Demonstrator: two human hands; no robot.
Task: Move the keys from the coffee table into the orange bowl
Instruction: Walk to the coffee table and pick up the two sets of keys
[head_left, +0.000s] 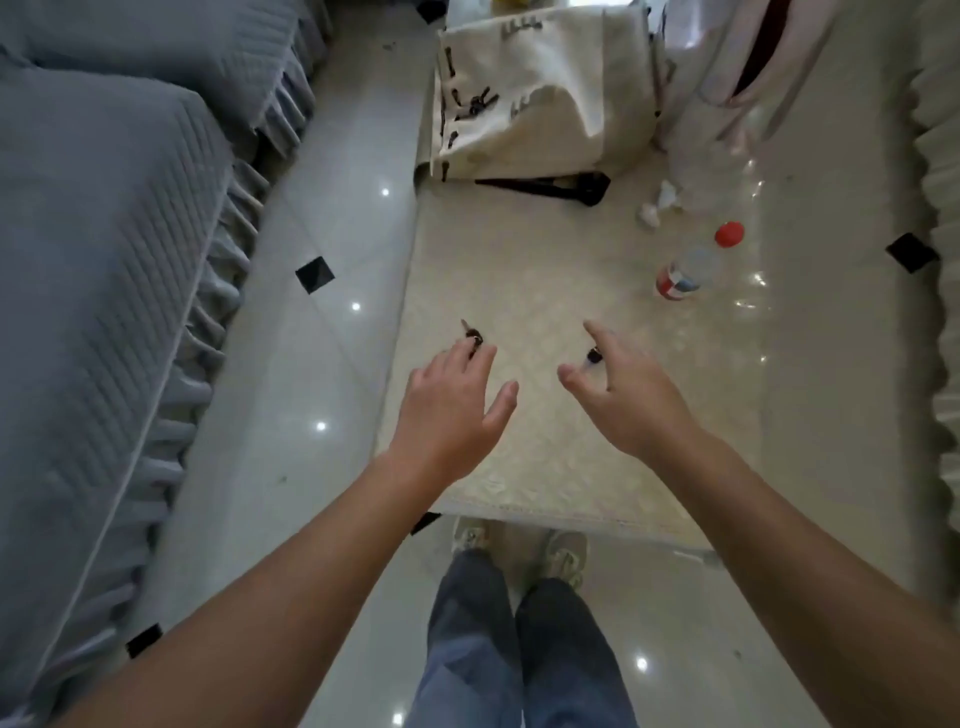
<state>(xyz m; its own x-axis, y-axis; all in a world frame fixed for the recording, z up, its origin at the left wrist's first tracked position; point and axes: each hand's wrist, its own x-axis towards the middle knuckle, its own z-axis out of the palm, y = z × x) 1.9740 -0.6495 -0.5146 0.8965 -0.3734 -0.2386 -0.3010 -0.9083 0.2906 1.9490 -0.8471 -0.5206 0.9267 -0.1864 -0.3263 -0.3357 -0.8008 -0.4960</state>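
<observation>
Two small dark-headed keys lie on the cream coffee table (545, 467). One key (471, 333) pokes out from just beyond the fingertips of my left hand (449, 410). The other key (594, 356) shows between the thumb and fingers of my right hand (626, 395). Both hands hover over the table, palms down, fingers spread, holding nothing. Whether the fingertips touch the keys I cannot tell. No orange bowl is in view.
A clear plastic bottle (688, 270) with a red cap lies on the table's right side, near crumpled tissue (657, 205). A cream tote bag (540, 93) and a black object (561, 188) sit at the far end. A grey sofa (104, 260) runs along the left.
</observation>
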